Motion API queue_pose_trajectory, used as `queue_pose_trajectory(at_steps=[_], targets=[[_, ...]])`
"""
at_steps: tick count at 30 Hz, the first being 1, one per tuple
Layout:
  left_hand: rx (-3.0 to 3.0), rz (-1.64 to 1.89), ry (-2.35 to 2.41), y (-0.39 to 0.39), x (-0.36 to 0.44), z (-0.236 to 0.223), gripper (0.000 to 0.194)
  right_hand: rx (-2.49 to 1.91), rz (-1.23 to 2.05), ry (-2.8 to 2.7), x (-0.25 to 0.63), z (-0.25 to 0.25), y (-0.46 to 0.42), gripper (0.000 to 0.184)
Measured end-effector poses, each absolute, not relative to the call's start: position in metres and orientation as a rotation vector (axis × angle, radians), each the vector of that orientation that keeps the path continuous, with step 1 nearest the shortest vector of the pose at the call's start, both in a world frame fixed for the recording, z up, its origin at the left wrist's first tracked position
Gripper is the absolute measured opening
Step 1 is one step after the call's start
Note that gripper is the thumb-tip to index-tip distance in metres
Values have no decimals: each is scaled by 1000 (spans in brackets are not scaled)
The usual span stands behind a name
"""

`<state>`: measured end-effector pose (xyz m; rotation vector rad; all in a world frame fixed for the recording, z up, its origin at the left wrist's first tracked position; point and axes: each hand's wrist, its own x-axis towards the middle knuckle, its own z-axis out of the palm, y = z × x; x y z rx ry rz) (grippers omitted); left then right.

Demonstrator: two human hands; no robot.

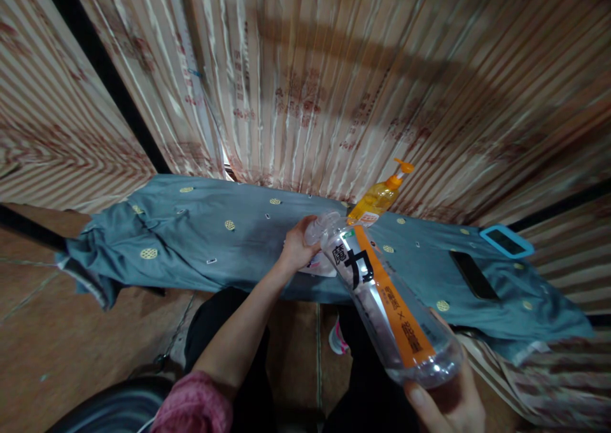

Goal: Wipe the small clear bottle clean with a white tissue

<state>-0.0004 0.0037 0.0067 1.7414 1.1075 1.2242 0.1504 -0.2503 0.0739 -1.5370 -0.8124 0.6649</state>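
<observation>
A large clear plastic bottle (372, 293) with an orange and silver label slants across in front of me, and I see no liquid in it. Near its narrow top end my left hand (296, 249) is closed, fingers wrapped round the neck. My right hand (451, 398) grips the wide base from below and the right, with the thumb on its side. Just behind the bottle stands a yellow pump bottle (375, 200) with an orange pump head, on the cloth. A pale, partly hidden item (321, 265) lies beneath my left hand; its kind is unclear.
A grey-blue cloth with yellow pineapple prints (238, 248) covers the narrow bench. On its right side lie a black phone (472, 274) and a blue-framed device (506, 241). Striped curtains (305, 89) hang close behind. Black poles (105, 70) stand at the sides.
</observation>
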Motion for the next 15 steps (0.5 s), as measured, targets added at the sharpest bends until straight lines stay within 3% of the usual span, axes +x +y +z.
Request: queue_pose_trajectory(at_steps=[15], targets=[[1729, 1237, 1106, 4, 1, 5, 51, -1525, 644, -838, 149, 73, -250, 84]])
